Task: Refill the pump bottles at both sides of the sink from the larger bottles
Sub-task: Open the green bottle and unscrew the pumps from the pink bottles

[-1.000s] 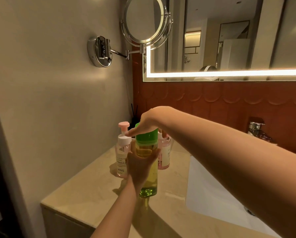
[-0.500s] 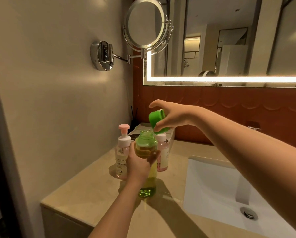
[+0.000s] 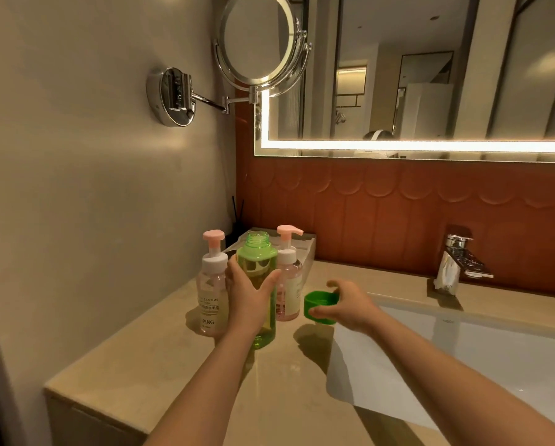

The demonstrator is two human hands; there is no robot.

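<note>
On the beige counter (image 3: pixel 173 365) left of the sink (image 3: pixel 462 355), I see my left hand (image 3: pixel 248 297) wrapped round the middle of the green bottle (image 3: pixel 260 262), holding it upright on the stone. My right hand (image 3: pixel 350 305) pinches the green cap (image 3: pixel 319 304) between thumb and fingers, low beside the basin; whether it touches the counter I cannot tell. The bottle's threaded neck stands uncapped, with yellow-green liquid inside. A foam pump bottle (image 3: pixel 212 300) stands just left of it, a pink pump bottle (image 3: pixel 289 284) just behind on its right. A chrome tap (image 3: pixel 459 259), red scalloped tiles (image 3: pixel 382 214) and a lit mirror (image 3: pixel 430 75) stand behind.
</note>
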